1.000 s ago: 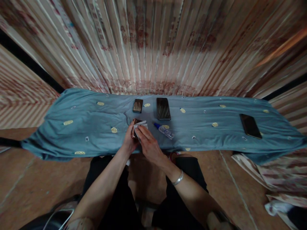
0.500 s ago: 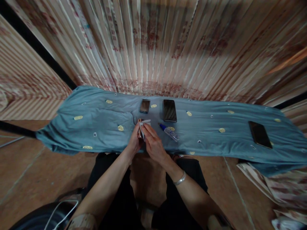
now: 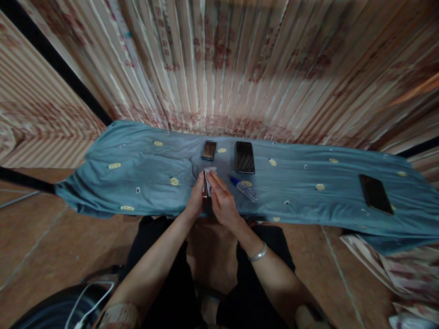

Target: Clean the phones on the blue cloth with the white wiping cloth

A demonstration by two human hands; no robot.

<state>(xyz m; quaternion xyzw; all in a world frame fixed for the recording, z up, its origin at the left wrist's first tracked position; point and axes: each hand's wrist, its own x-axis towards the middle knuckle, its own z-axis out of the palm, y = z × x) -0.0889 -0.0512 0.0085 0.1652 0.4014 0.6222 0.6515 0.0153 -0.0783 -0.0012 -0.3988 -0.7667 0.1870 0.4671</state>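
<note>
My left hand (image 3: 195,197) is closed round a slim phone (image 3: 205,188) with a shiny copper-coloured edge, stood on its side just above the cloth-covered table. Against the phone's right face, my right hand (image 3: 223,204) presses a folded pale grey wiping cloth (image 3: 211,171), its fingers straight and together. Most of the phone's faces are hidden by the hands. Right of my hands lies a clear spray bottle (image 3: 247,191) with a blue top. Beyond them are a black phone (image 3: 244,157) and a small dark flat object (image 3: 209,150), blurred out in part.
A blue-green cloth (image 3: 154,169) with yellow prints covers the narrow table. Another dark phone (image 3: 376,193) lies at the right. Striped curtains (image 3: 233,82) hang behind, with black poles at both ends. A black round seat (image 3: 51,306) with a white cable stands lower left.
The phone in my left hand has turned more edge-on to me. My right hand has shifted slightly along its face with the wiping cloth. The view has moved a little.
</note>
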